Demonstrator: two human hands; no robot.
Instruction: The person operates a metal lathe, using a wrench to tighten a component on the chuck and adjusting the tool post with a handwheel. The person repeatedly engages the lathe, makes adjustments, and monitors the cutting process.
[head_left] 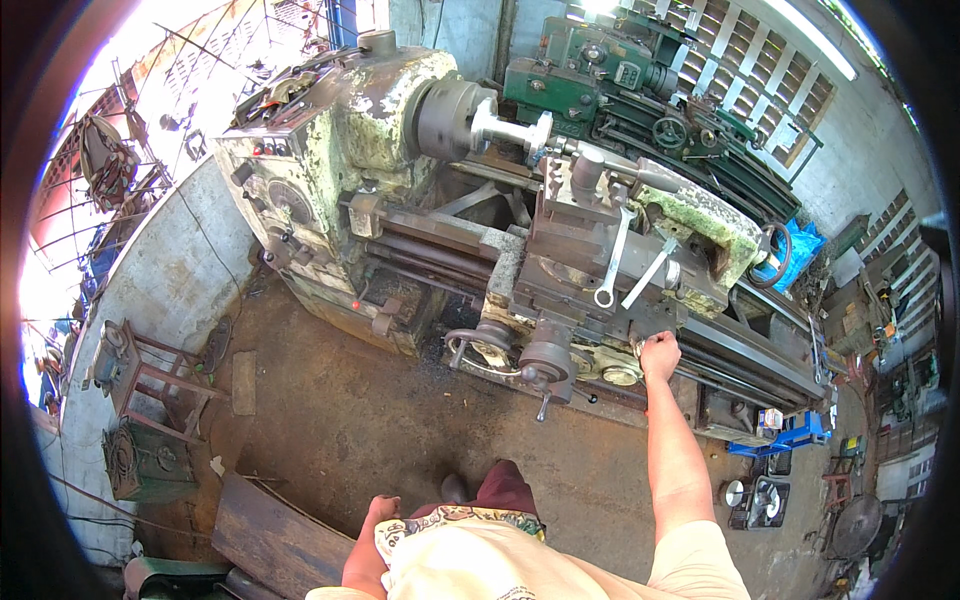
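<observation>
A large metalworking lathe (470,240) with worn cream paint stands before me. My right hand (658,356) reaches out to the right end of its carriage, with the fingers closed. What they grip is hidden under the hand. Close to my waist hangs my left hand (384,507), its fingers curled and nothing visible in them. On the carriage top lie a combination wrench (613,258) and a second metal bar-shaped tool (650,272). The chuck (449,118) holds a flanged shaft workpiece (510,130). Below the carriage, a handwheel (487,345) and a crank handle (545,385) stick out toward me.
Behind stands a green lathe (560,95). A tailstock handwheel (772,255) is at the right. On the floor are a blue metal stand (790,437), a wooden board (275,535), a stool frame (165,385) and a green crate (150,462). A low wall (185,245) runs along the left.
</observation>
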